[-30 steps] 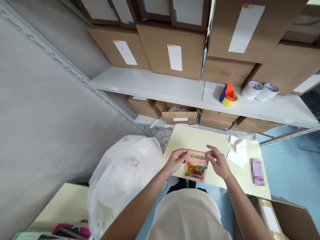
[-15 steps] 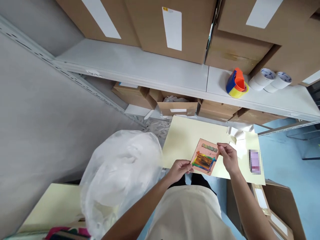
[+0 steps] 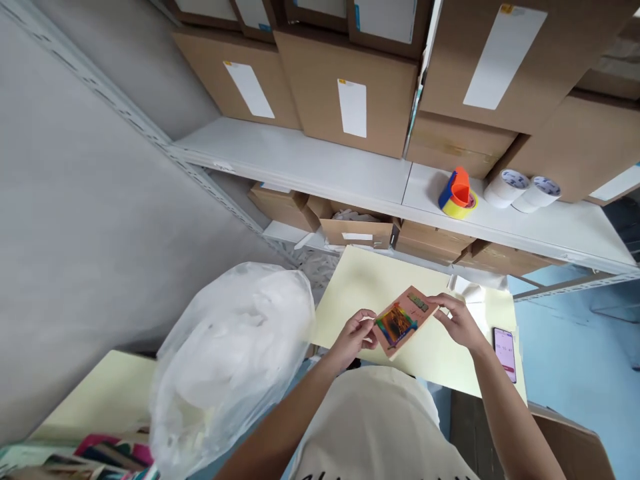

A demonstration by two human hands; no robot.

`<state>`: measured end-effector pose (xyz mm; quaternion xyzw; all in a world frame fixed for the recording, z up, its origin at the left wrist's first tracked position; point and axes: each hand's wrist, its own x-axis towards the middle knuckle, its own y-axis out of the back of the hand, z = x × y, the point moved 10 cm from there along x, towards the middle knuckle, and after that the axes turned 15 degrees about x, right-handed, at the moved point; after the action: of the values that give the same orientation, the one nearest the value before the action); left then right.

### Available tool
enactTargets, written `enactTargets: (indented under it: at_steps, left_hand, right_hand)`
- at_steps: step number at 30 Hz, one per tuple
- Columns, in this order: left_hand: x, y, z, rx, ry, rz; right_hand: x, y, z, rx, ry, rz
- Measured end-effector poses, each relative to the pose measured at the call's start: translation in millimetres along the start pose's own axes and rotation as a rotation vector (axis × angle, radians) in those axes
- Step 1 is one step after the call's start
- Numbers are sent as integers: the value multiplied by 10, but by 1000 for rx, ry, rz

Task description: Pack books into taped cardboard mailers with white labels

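Far side: shelving unit is spanning the view, bearing cardboard boxes; most labels I can see are facing out, presumably for reading from here. Tabletop is standing just near of it, likely so the shelf is within reach. Translucent plastic bag is bulging on the left, white stuff inside, can't tell what. Open carton is standing near right, partly hidden by the right forearm.

White papers are lying far right on the tabletop, probably out of the way. Left hand is pinching the left edge of a book, thumb against fingers; right hand is pinching its far right corner. Book is hanging above the tabletop's near part, cover up, tilted, page edges showing near right. Opposite-side grip is probably steadying it while leaving the cover bare.

Tape dispenser and white tape rolls are sitting on the shelf, right, probably for easy grabbing. Phone is lying face up by the tabletop's right edge, screen lit, seemingly for glancing at.
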<state>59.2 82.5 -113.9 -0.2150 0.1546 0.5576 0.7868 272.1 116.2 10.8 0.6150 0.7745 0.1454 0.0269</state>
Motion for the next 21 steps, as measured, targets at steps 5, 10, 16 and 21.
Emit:
enactTargets:
  at_steps: [5,10,16,21]
  left_hand:
    - [-91,4,110,226,-77,22]
    - [-167,-93,455,391,-300,2]
    - [-143,-74,752,681,-326,161]
    - [-109,-12,627,486,-250,237]
  right_hand:
    - [169,76,2,-25,70,68]
    - [291,54,42,0,-15,55]
    - [290,28,193,226,-157,120]
    - [208,129,360,440,-220,225]
